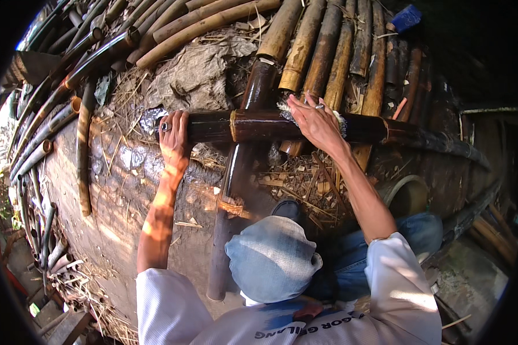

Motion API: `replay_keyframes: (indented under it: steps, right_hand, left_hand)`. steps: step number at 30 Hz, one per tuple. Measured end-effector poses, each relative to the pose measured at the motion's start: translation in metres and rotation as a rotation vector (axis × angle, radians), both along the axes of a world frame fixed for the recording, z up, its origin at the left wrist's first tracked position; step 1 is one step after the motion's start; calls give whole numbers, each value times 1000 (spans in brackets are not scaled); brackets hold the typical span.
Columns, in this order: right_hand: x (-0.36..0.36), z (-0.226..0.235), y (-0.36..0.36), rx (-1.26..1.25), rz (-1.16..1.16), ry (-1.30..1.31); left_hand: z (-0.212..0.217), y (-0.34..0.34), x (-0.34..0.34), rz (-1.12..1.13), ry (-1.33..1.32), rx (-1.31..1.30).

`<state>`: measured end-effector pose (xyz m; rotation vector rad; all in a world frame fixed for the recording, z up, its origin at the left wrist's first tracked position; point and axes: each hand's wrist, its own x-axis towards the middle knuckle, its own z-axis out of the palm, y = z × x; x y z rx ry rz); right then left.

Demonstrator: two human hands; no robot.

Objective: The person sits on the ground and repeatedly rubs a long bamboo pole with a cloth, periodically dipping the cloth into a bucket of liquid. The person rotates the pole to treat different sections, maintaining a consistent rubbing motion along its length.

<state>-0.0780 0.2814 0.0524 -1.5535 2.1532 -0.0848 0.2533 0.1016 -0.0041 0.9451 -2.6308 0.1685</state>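
A thick, dark, wet bamboo pole (259, 126) lies crosswise in front of me, its right part tapering away. My left hand (174, 131) is closed around its left end, fingers over the top, with a ring showing. On the pole's right half, my right hand (319, 122) presses a crumpled whitish wad (343, 125) against the surface, its fingers stretched over it. Most of the wad is hidden under the palm, so its material is unclear. A second dark bamboo pole (227, 190) runs lengthwise beneath the first, crossing it between my hands.
Cut yellow-brown bamboo poles (296, 63) lie side by side beyond. More poles (213, 26) are piled at the far left, near a crumpled grey sack (190, 75). A blue object (406, 18) sits at far right. My bent denim knee (273, 259) is close below; shavings litter the ground.
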Motion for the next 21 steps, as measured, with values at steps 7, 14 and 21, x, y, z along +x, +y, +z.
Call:
replay_keyframes:
  steps: [7, 14, 21]
  right_hand:
    - [78, -68, -60, -465, 379, 17]
    - [-85, 20, 38, 247, -293, 43]
    - [138, -58, -85, -541, 97, 49]
  left_hand:
    - [-1, 1, 0, -3, 51, 22]
    - [-1, -2, 3, -91, 70, -51]
    - [12, -13, 2, -85, -43, 113]
